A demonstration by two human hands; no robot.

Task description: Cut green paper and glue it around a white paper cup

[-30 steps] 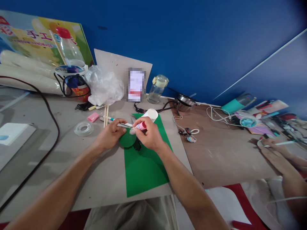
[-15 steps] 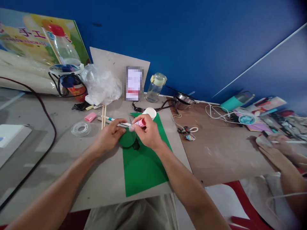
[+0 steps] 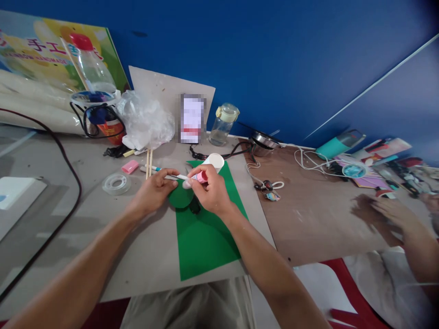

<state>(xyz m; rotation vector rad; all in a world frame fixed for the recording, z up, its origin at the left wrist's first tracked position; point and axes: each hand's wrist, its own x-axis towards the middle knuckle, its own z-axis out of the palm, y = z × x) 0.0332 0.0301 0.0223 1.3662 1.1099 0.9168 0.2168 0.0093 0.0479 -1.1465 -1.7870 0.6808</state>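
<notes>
My left hand (image 3: 158, 187) is closed on the edge of a round green paper disc (image 3: 180, 197), its thumb and fingers pinching it. My right hand (image 3: 211, 191) grips a pink glue stick (image 3: 200, 177), with its white end against the disc's upper edge. Below both hands lies a green paper sheet (image 3: 211, 244). A black thing (image 3: 195, 205), partly hidden by the disc, rests on the sheet. A white pen with a teal band (image 3: 155, 168) lies just beyond my left fingers. Behind my right hand is a white cylinder (image 3: 215, 161), partly covered.
Wooden chopsticks (image 3: 148, 164), a pink cap (image 3: 130, 167) and a tape roll (image 3: 116, 183) lie to the left. At the back stand a phone (image 3: 192, 119), a glass bottle (image 3: 224, 123) and a plastic bag (image 3: 147, 121). Another person's hand (image 3: 391, 210) is at far right.
My hands have shifted only slightly, with the disc and glue stick still held. At far right, the other person's near hand has moved and blurred.
</notes>
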